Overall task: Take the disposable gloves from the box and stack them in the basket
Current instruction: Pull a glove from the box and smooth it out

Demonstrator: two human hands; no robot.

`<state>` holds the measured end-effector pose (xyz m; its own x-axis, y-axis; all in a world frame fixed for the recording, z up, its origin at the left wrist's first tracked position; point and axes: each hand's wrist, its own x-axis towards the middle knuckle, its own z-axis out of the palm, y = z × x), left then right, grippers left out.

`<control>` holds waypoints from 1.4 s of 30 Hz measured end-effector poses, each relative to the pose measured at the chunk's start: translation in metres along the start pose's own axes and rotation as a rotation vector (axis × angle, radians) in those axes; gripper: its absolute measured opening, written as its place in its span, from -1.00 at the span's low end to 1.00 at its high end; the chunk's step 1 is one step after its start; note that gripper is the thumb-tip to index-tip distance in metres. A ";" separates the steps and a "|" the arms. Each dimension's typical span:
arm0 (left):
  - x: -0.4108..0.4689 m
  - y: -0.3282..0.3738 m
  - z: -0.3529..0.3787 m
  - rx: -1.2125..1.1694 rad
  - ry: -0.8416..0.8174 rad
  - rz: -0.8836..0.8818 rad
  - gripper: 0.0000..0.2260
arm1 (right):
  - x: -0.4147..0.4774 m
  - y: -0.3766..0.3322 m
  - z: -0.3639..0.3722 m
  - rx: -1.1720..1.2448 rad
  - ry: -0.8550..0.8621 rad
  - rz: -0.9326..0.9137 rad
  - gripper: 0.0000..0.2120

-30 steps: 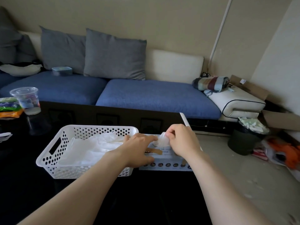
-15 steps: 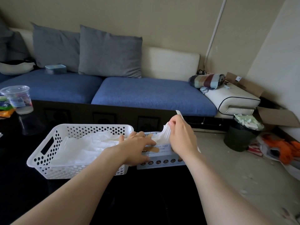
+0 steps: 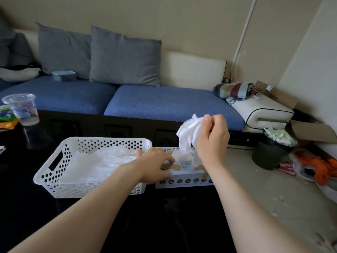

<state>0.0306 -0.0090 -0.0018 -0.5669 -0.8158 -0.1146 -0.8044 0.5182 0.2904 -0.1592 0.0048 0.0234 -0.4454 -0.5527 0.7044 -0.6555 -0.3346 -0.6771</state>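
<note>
A person's right hand pinches a thin, crumpled white plastic glove near its top, the lower end hanging down to a flat white cardboard box on the dark worktop. The left hand presses flat-fingered on the box. Just left, a white perforated plastic basket holds a pile of gloves. The film looks featherlight, limp and clingy; a cuff pinch suits it.

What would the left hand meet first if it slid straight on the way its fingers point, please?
The left hand rests on the glove box, fingers pointing right along its top. Its first contact would probably be the white glove hanging at the opening from the right hand, though depth is unclear.
</note>
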 end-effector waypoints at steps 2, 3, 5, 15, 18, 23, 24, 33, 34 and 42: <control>-0.002 -0.002 -0.004 -0.074 0.118 0.000 -0.69 | -0.001 -0.005 -0.001 0.026 -0.025 0.036 -0.71; -0.003 -0.003 -0.007 -0.142 0.191 0.001 -0.74 | -0.001 -0.009 -0.001 0.060 -0.052 0.071 -0.71; -0.004 -0.002 -0.014 -0.350 0.306 -0.022 -0.75 | -0.002 -0.016 -0.002 0.148 -0.126 0.138 -0.74; -0.007 -0.007 -0.029 -1.202 0.440 -0.090 -0.41 | -0.013 -0.044 0.012 0.298 -0.581 0.222 -0.89; -0.010 -0.010 -0.031 -1.080 0.554 -0.116 -0.62 | -0.014 -0.044 0.014 0.268 -0.613 0.253 -0.88; -0.018 -0.015 -0.037 -1.024 0.688 -0.116 -0.72 | -0.013 -0.041 0.013 0.202 -0.673 0.264 -0.80; -0.020 -0.016 -0.039 -1.015 0.691 -0.117 -0.72 | -0.013 -0.042 0.012 0.206 -0.695 0.277 -0.78; -0.033 -0.033 -0.046 -0.926 0.618 -0.096 -0.62 | -0.011 -0.044 0.008 0.094 -0.823 0.297 -0.80; -0.035 -0.035 -0.046 -0.928 0.579 -0.093 -0.63 | -0.010 -0.044 0.007 0.130 -0.804 0.317 -0.79; -0.041 -0.055 -0.049 -0.882 0.633 -0.173 -0.75 | -0.013 -0.039 0.002 0.159 -0.892 0.408 -0.83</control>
<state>0.1065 -0.0164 0.0334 -0.0622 -0.9746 0.2153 -0.3120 0.2239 0.9233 -0.1267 0.0233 0.0401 0.0462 -0.9982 0.0369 -0.4354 -0.0534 -0.8987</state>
